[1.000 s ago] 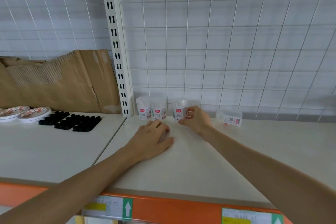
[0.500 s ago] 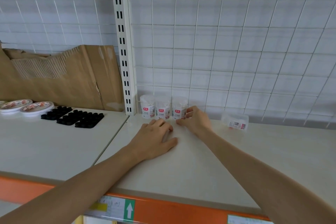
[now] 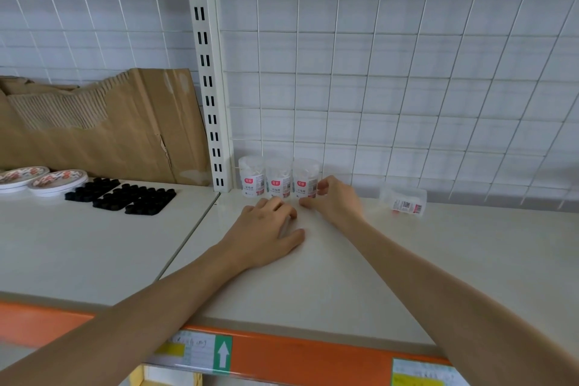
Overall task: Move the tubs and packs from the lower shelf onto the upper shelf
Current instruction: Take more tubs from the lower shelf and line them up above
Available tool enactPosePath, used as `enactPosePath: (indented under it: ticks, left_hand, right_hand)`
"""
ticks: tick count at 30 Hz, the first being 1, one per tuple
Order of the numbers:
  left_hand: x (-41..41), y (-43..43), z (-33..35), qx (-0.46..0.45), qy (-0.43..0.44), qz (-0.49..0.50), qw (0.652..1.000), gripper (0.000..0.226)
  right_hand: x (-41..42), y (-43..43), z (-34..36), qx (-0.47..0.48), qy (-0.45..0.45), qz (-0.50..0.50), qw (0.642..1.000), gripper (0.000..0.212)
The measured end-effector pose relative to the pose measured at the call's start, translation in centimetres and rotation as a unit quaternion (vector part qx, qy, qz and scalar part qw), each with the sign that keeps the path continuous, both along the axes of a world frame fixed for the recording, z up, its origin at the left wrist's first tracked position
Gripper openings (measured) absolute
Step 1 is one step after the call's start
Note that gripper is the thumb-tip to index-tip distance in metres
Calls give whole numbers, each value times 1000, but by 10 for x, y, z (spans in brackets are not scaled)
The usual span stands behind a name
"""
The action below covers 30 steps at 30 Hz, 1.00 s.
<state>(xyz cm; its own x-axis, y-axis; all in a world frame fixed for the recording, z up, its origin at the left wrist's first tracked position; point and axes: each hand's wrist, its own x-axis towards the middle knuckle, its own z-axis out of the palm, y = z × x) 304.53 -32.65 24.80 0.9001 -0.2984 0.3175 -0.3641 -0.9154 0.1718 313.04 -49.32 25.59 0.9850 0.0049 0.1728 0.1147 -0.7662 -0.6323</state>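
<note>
Behind everything, a white wire grid is seen covering the back wall. Below it a cream shelf is spread across the view, split by a seam into two boards and edged at the front by an orange rail. A torn sheet of cardboard is leaned against the grid on the left board, and a slotted upright is fixed just beside its right edge.

The left hand is laid palm down on the right board, its fingers slightly bent and nothing held in it. The right hand is placed just beyond it.

Black trays are set flat on the left board, with two round tins beside them.

Three clear tubs are stood upright in a touching row at the back of the right board, next to the upright: the left tub, the middle tub and the right tub. The right tub is gripped by the right hand, curled fingers against its right side and the thumb at the front of its base. A fourth tub is left lying on its side further right, well apart from the row.

A green arrow label is stuck on the rail.
</note>
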Motion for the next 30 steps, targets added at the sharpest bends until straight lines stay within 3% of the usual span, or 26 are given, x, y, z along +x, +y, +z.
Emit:
enactPosePath:
  ticks: [7,14,16,18,20,22,26,30]
  left_hand:
    - [1,1,0,9,-3,0,1000,42]
    - [0,2,2,15,9,-5,1000,44]
    - [-1,1,8,25,20,-4,999,45]
    - [-1,-4,18,41,25,-1,999,40]
    - [1,-16,28,33,37,-10,999,32]
    - [6,-35,34,-11,71,-33,997,27]
    - [22,-74,37,-113,110,-53,986,23]
    - [37,-96,29,-176,133,-53,974,21]
  right_hand:
    - [1,1,-1,-10,5,-9,1000,60]
    - [-11,-5,1,38,-10,13,999,74]
    - [-22,-14,7,61,-52,18,997,65]
    - [-34,-31,18,73,-117,29,990,44]
    - [-42,-56,30,45,-178,38,982,22]
    - [-41,-85,36,-7,-203,26,979,16]
    - [-34,-138,24,-79,-122,-49,988,31]
    - [-40,-151,13,8,5,-55,998,38]
